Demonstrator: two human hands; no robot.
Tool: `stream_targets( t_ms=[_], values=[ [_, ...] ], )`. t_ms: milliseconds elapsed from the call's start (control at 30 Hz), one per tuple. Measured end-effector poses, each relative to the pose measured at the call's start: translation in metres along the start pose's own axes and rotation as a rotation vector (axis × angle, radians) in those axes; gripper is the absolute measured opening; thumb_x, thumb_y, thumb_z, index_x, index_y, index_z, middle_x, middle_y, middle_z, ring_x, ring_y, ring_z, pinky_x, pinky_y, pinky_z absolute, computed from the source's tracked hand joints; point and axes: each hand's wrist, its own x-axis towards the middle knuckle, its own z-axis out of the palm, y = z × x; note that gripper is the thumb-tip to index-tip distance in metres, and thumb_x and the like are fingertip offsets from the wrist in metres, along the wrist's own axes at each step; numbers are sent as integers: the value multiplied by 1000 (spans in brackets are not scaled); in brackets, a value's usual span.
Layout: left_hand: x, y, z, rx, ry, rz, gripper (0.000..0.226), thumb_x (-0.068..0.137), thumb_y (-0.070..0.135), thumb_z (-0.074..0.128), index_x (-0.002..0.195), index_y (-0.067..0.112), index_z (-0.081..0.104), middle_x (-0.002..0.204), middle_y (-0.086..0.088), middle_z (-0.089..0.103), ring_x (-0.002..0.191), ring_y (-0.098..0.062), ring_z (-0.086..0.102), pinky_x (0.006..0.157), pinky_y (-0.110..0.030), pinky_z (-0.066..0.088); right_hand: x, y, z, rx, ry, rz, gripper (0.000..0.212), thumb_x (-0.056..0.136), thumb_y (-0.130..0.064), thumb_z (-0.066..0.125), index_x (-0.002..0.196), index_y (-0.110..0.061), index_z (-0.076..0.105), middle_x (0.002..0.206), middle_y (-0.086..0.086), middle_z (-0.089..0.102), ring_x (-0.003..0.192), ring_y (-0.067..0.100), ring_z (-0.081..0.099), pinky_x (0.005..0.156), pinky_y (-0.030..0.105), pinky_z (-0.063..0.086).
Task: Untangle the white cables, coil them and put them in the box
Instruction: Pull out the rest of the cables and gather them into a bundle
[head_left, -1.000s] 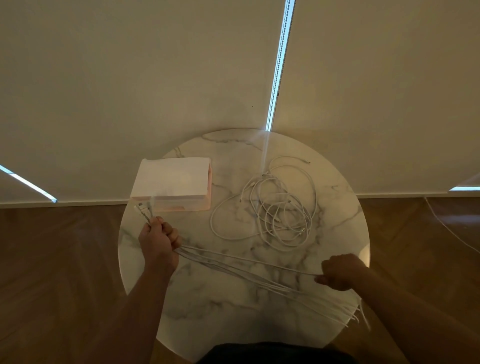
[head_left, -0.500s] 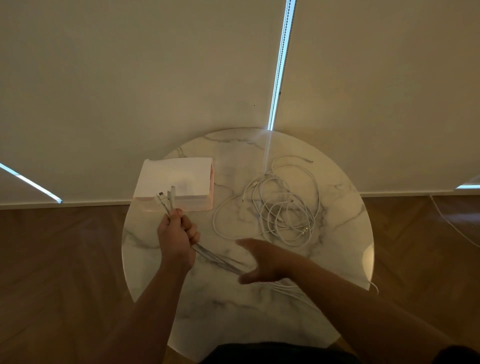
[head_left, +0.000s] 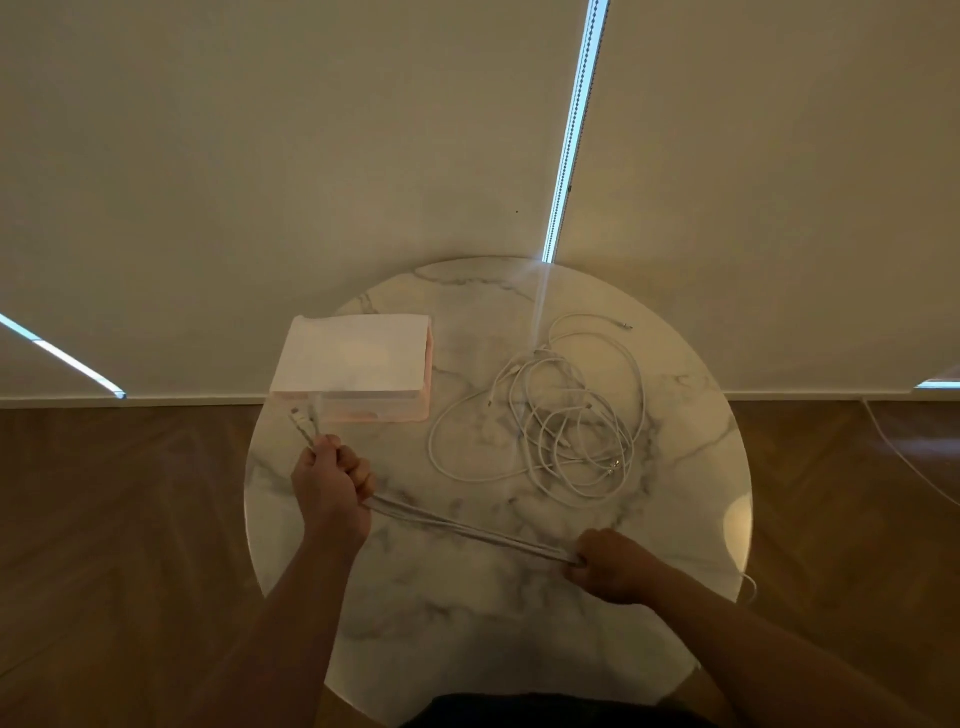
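Plastic, pinkish and translucent, walls the white-topped rectangular box (head_left: 353, 358) at the far left of the round, veined marble table (head_left: 467, 649). Just in front of it, the left hand (head_left: 332, 483) fists a bundle of thin white cables (head_left: 467, 530). The bundle runs taut, nearer than the loose looped tangle (head_left: 561, 431), to the right hand (head_left: 613, 566), clenched round it.

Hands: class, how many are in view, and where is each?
2. The left hand grips the stretched cable bundle close to the box; the right hand grips the same bundle near the right front edge of the table. Neither is hidden.
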Motion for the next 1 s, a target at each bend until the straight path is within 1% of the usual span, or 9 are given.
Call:
stream_targets(
  t_ms=[167, 267, 300, 400, 500, 633, 733, 900, 1000],
  values=[
    [5, -11, -11, 149, -33, -71, 35, 106, 22, 30, 73, 18, 41, 45, 9, 29, 34, -5, 20, 38, -14, 16, -17, 54, 8, -119, -256, 100, 47, 96, -39, 51, 131, -8, 50, 136, 11, 52, 124, 26, 50, 96, 30, 40],
    [-4, -24, -14, 289, -108, -168, 36, 106, 20, 30, 71, 17, 39, 44, 9, 26, 32, -5, 19, 37, -12, 15, -9, 64, 0, 7, -313, -3, 16, 87, -31, 68, 101, -29, 61, 105, -7, 57, 97, 13, 55, 76, 14, 41],
    [-8, -28, -15, 328, -132, -202, 37, 106, 19, 30, 70, 16, 38, 45, 9, 24, 32, -5, 18, 37, -12, 14, -5, 64, -4, 105, -298, -38, 18, 83, -27, 74, 96, -30, 63, 99, -10, 59, 87, 6, 55, 71, 9, 42],
    [-17, -38, -19, 381, -170, -264, 37, 105, 23, 32, 70, 15, 40, 46, 7, 23, 33, -5, 17, 37, -13, 14, 14, 66, -13, 364, -137, -47, 31, 78, -21, 79, 107, -16, 70, 103, 1, 71, 92, 8, 66, 82, 17, 52],
    [-19, -42, -21, 383, -177, -274, 39, 104, 34, 34, 82, 7, 53, 49, 5, 25, 35, -6, 18, 39, -16, 15, 38, 60, -20, 376, 232, -22, 4, 80, -22, 73, 83, -24, 71, 84, -3, 71, 81, 11, 67, 80, 29, 55],
    [-15, -44, -21, 356, -173, -291, 39, 104, 32, 36, 85, 4, 57, 51, 5, 24, 38, -7, 18, 41, -19, 14, 65, 43, -33, 345, 530, 102, 14, 82, -21, 63, 73, -12, 68, 75, 4, 68, 73, 22, 63, 69, 33, 49],
    [-14, -44, -22, 281, -193, -309, 37, 103, 30, 36, 73, 12, 48, 51, 5, 22, 38, -8, 17, 42, -23, 12, 77, 36, -40, 366, 606, 148, 10, 80, -18, 60, 76, -12, 68, 77, 5, 68, 76, 26, 63, 68, 32, 49],
    [-12, -47, -20, 240, -193, -341, 38, 103, 32, 35, 71, 14, 45, 53, 4, 22, 39, -8, 18, 41, -23, 13, 91, 33, -63, 372, 685, 267, 36, 87, -15, 57, 122, -9, 62, 116, 14, 61, 109, 31, 58, 91, 36, 45],
    [-13, -47, -15, 281, -213, -362, 38, 103, 32, 33, 72, 14, 44, 54, 3, 22, 39, -8, 17, 41, -22, 12, 99, 42, -69, 365, 632, 356, 35, 91, -24, 49, 116, -3, 60, 115, 18, 58, 111, 34, 56, 93, 37, 44]
  ],
)
